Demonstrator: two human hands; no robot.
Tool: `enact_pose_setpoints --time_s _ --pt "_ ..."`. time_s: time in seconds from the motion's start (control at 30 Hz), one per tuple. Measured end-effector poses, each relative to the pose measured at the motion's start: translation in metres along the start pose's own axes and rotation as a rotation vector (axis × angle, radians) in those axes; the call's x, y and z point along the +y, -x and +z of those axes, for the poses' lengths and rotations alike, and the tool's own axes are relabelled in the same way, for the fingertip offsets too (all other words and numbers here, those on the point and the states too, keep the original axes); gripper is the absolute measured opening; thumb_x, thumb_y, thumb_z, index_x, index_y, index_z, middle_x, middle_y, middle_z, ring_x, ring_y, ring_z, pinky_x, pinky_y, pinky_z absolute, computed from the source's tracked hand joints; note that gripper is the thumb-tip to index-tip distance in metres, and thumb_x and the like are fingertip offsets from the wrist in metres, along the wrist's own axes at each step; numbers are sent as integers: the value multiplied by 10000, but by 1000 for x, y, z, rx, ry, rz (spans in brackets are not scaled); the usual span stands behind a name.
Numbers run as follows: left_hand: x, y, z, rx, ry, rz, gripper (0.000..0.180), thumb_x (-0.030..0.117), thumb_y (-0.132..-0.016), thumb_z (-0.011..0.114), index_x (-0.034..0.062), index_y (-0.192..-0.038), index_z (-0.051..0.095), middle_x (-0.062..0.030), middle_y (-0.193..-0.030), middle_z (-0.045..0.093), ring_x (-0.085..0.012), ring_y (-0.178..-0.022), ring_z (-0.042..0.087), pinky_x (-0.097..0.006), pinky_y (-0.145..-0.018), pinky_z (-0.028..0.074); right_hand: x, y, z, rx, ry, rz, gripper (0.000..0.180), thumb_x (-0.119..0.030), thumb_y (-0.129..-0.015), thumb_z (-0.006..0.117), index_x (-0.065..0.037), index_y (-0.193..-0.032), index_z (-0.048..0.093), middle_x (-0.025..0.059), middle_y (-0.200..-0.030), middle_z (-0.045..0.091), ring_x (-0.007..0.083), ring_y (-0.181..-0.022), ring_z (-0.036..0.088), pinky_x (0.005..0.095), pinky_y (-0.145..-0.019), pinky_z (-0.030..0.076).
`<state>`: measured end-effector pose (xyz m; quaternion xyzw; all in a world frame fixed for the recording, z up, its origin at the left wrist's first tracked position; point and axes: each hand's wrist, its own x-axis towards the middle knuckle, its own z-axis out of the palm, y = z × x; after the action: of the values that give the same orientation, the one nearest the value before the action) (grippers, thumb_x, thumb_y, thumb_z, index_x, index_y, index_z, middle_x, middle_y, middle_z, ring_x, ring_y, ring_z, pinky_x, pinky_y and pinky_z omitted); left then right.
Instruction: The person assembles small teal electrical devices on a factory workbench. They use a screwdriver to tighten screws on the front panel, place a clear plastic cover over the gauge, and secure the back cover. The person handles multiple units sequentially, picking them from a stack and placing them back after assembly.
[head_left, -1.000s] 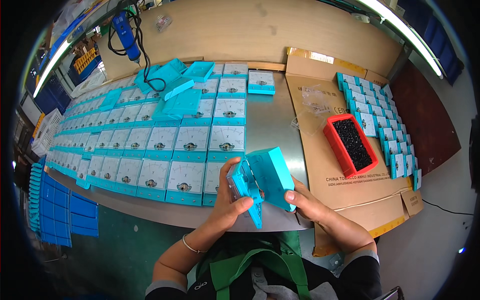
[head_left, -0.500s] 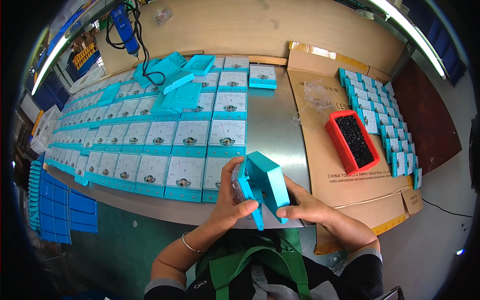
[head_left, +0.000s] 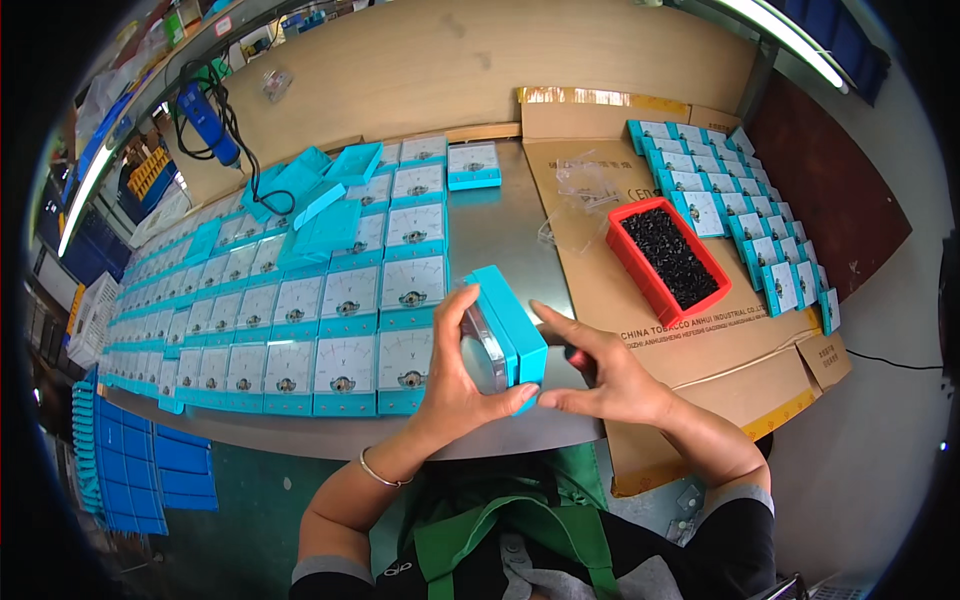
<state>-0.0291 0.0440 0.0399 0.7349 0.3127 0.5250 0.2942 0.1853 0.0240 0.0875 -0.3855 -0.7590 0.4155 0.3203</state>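
My left hand (head_left: 458, 375) is closed around a turquoise panel meter (head_left: 505, 330), thumb at its lower edge and fingers along the clear front. The turquoise back cover (head_left: 522, 322) sits against the front part, and the meter is tilted on edge above the table's front. My right hand (head_left: 610, 375) is just right of it, with thumb and index finger extended towards the cover. A small dark thing with a red end (head_left: 578, 360) shows within that hand's curled fingers; its kind is mostly hidden.
Rows of turquoise meters (head_left: 300, 300) cover the table's left. Loose turquoise covers (head_left: 325, 225) lie on them. A red bin (head_left: 615, 240) of small black parts stands on cardboard (head_left: 570, 130), with more meters (head_left: 700, 210) stacked at right. A blue power screwdriver (head_left: 207, 122) hangs at upper left.
The back cover, held apart and angled before, is now against the meter's front part. My right hand has moved off the cover, and a dark, red-ended thing shows in it. The view has shifted.
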Motion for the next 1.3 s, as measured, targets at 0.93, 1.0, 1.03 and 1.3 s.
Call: enact_pose_setpoints --time_s 0.93,1.0,1.03,1.3 --pt "-192 -182 -12 -613 -1092 -104 836 -6 -736 607 98 -1468 217 -209 -1518 180 -375 -1399 196 -452 -1134 231 191 -7 -242 608 868 364 470 -292 -771 711 -81 -1175 595 159 -962 617 293 -847 650 396 -740 516" --pt "-203 -193 -10 -566 -1126 -175 854 2 -737 616 116 -1476 203 -188 -1528 165 -365 -1406 181 -450 -1139 221 204 -16 -240 571 971 441 552 -367 -763 703 -93 -1215 545 174 -1054 575 331 -883 640 424 -755 516" --pt "-209 -197 -8 -547 -1161 -189 859 7 -736 620 117 -1477 200 -186 -1530 163 -362 -1408 176 -448 -1140 220 208 -21 -240 554 1022 478 594 -405 -758 700 -99 -1234 520 181 -1100 554 350 -901 635 439 -762 516" --pt "-161 -179 8 -399 -902 -56 861 72 -745 638 112 -1481 193 -185 -1520 186 -363 -1397 199 -475 -1132 215 220 -9 -261 733 947 409 392 -341 -781 684 -8 -983 637 159 -822 654 328 -762 647 424 -695 515"
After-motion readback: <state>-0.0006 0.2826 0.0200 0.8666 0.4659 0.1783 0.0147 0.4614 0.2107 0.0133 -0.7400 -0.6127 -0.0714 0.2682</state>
